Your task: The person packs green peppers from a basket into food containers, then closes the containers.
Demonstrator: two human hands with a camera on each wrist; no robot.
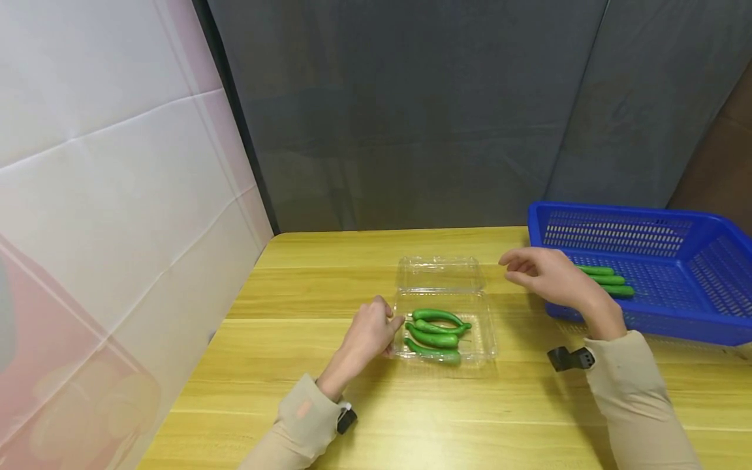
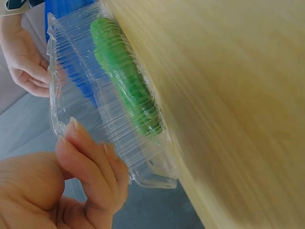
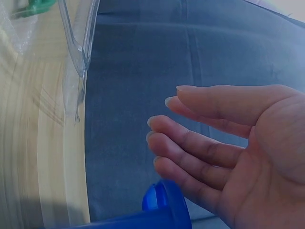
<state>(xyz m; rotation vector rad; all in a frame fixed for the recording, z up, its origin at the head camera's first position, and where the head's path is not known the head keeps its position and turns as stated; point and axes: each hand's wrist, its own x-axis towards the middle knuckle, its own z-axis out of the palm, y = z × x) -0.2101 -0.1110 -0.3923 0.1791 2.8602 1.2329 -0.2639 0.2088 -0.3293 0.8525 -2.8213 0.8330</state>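
A clear plastic clamshell box [image 1: 486, 333] lies on the table with its lid [image 1: 440, 274] folded back. Several green chili peppers [image 1: 433, 336] are inside, side by side. With curled fingers my left hand [image 1: 367, 329] holds the box's left edge; in the left wrist view, fingertips [image 2: 71, 131] meet the rim. My right hand [image 1: 546, 274] hovers between the box and a blue basket [image 1: 634, 323]. Its fingers are loosely bent and hold nothing, as the right wrist view confirms. More green peppers [image 1: 613, 281] lie in the basket, partly hidden behind the right hand.
The blue perforated basket takes up the right side of the wooden table [image 1: 282, 294]. A grey curtain [image 1: 399, 117] hangs behind the table's far edge. White cloth [image 1: 117, 196] hangs along the left side.
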